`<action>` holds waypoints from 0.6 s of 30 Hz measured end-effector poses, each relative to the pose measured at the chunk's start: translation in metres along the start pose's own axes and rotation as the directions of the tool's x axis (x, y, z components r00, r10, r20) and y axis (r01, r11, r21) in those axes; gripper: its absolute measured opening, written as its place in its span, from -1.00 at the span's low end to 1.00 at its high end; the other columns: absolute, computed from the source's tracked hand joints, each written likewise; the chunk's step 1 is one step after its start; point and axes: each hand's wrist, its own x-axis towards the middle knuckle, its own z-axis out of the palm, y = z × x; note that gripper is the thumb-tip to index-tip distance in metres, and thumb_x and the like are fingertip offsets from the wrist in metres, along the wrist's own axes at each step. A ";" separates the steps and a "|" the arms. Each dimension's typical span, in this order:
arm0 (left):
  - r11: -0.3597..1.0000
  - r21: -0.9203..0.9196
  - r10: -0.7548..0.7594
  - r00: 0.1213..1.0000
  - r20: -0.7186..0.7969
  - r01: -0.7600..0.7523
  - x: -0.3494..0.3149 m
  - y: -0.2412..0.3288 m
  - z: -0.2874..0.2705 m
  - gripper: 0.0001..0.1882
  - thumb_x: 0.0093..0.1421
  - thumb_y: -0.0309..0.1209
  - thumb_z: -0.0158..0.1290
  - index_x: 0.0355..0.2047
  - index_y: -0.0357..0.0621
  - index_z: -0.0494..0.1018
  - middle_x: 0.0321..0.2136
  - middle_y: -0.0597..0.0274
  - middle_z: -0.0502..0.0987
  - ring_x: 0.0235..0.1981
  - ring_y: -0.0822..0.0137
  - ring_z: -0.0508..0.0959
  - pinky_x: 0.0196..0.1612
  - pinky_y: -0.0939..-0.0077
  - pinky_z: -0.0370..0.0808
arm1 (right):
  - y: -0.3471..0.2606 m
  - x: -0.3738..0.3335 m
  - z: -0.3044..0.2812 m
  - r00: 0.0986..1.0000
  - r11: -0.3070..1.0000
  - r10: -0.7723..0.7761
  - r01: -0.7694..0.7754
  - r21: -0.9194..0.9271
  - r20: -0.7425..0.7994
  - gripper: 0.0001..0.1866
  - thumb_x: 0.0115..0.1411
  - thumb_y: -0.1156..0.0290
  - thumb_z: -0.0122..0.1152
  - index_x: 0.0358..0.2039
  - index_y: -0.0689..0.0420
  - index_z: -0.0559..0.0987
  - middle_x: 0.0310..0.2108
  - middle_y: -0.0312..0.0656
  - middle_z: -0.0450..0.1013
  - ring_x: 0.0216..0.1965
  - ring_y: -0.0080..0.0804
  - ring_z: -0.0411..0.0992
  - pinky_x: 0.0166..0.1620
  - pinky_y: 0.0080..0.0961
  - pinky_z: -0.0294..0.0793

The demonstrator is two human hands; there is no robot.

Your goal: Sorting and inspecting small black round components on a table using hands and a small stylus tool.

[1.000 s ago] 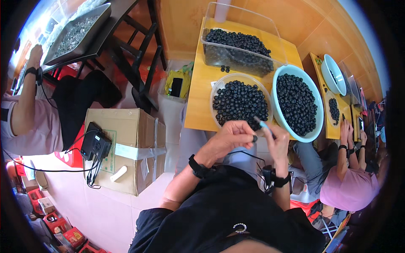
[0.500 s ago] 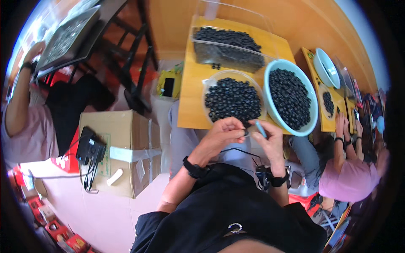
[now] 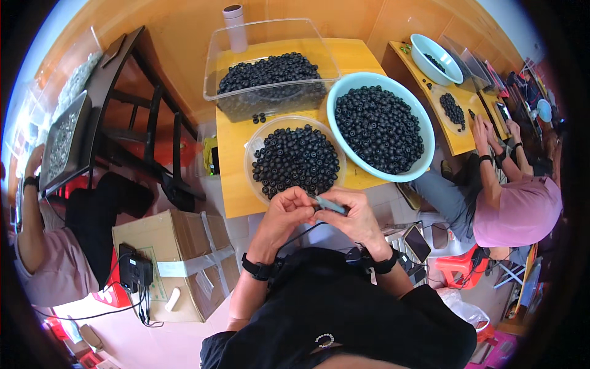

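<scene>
Over the near edge of the yellow table (image 3: 236, 200), my two hands meet. My left hand (image 3: 279, 215) is closed in a pinch on a small black round piece (image 3: 316, 208), mostly hidden by the fingers. A slim light-blue handled tool (image 3: 332, 205) lies in the closed fingers of my right hand (image 3: 356, 216), its tip end at the piece. Just beyond stands a shallow clear round tray (image 3: 251, 144) holding many black bead-like pieces (image 3: 295, 160) with holes. To its right is a pale blue basin (image 3: 369, 79), full of similar pieces.
Behind the tray, a clear rectangular box (image 3: 215, 106) holds more black pieces, with a pinkish bottle (image 3: 235, 31) at its back. A cardboard box (image 3: 196, 246) stands left on the floor. People sit on both sides; the right one works at another table (image 3: 458, 141).
My hands have come together, the tool now meeting the left fingers where before there was a gap. The view has shifted, so the table and containers appear farther left.
</scene>
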 end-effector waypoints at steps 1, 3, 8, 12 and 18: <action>0.998 0.006 -0.060 0.998 -0.023 0.060 0.000 0.001 0.002 -0.86 0.05 -0.62 0.11 -0.42 -0.20 0.36 -0.43 0.22 0.52 -0.47 0.45 0.54 -0.37 0.60 0.52 | 0.002 -0.002 -0.003 0.997 0.998 0.064 -0.065 0.026 0.035 -0.87 0.01 0.54 0.27 -0.38 0.25 0.58 -0.54 -0.32 0.43 -0.50 -0.68 0.33 -0.44 -0.67 0.28; 0.995 0.006 -0.104 0.994 0.015 0.104 0.000 -0.002 -0.003 -0.85 0.05 -0.62 0.11 -0.40 -0.19 0.36 -0.44 0.23 0.52 -0.48 0.45 0.55 -0.37 0.61 0.52 | 0.011 -0.007 -0.004 0.991 0.984 0.122 -0.127 0.124 0.048 -0.90 0.04 0.52 0.25 -0.39 0.25 0.58 -0.55 -0.33 0.43 -0.50 -0.70 0.32 -0.45 -0.68 0.28; 0.979 -0.033 -0.202 0.979 0.037 0.204 0.005 -0.009 -0.003 -0.79 0.03 -0.62 0.14 -0.37 -0.16 0.35 -0.41 0.24 0.51 -0.48 0.46 0.55 -0.38 0.63 0.52 | 0.017 -0.007 -0.008 0.954 0.909 0.282 -0.300 0.289 0.102 -0.89 0.11 0.46 0.23 -0.45 0.24 0.57 -0.57 -0.37 0.44 -0.51 -0.75 0.31 -0.44 -0.73 0.30; 0.983 -0.049 -0.176 0.984 -0.015 0.175 0.013 -0.010 -0.003 -0.79 0.03 -0.62 0.14 -0.37 -0.16 0.35 -0.40 0.24 0.51 -0.48 0.47 0.54 -0.37 0.63 0.52 | 0.012 -0.005 -0.013 0.968 0.907 0.222 -0.250 0.340 0.118 -0.89 0.10 0.45 0.24 -0.41 0.24 0.57 -0.56 -0.39 0.44 -0.50 -0.76 0.31 -0.43 -0.75 0.31; 0.982 -0.034 -0.183 0.983 0.026 0.184 0.021 -0.009 -0.006 -0.82 0.05 -0.60 0.13 -0.35 -0.18 0.37 -0.40 0.22 0.52 -0.46 0.46 0.53 -0.35 0.64 0.51 | 0.016 -0.003 -0.020 0.963 0.934 0.236 -0.261 0.243 0.127 -0.83 0.11 0.47 0.20 -0.27 0.23 0.56 -0.51 -0.39 0.44 -0.49 -0.74 0.31 -0.42 -0.74 0.29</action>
